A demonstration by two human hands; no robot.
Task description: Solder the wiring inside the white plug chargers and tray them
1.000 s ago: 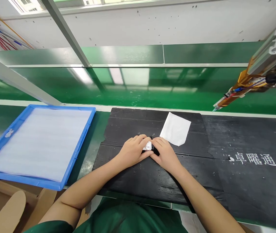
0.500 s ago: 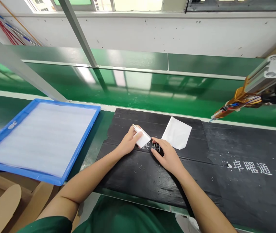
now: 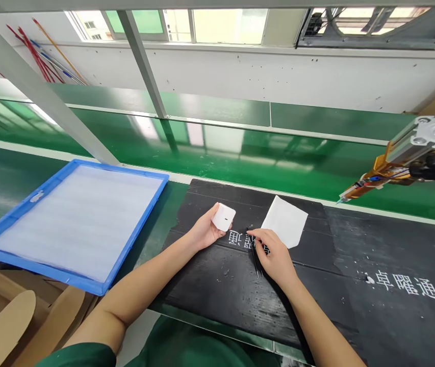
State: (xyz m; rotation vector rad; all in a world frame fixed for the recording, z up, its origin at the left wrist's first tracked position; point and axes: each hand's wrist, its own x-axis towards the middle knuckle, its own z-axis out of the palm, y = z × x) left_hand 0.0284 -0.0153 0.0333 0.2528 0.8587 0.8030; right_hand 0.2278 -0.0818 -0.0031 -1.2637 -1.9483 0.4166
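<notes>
My left hand [image 3: 205,232] is closed round a small white block-shaped charger [image 3: 224,216], held a little above the black mat [image 3: 217,285]. My right hand [image 3: 273,255] rests on the mat just to the right, fingers pinched on a thin black tool like tweezers [image 3: 255,257] that lies along the mat. A white paper sheet [image 3: 285,220] lies flat beyond my right hand, apart from it.
A blue tray [image 3: 133,239] lined with white foam stands at the left. A green conveyor belt [image 3: 240,153] runs behind the mat. A pneumatic dispenser with an orange nozzle [image 3: 404,163] hangs at the right. Cardboard [image 3: 6,321] sits at the lower left.
Both hands were pressed together on the white charger; my left hand has lifted it away and turned it, while my right hand has drawn back onto the black tool.
</notes>
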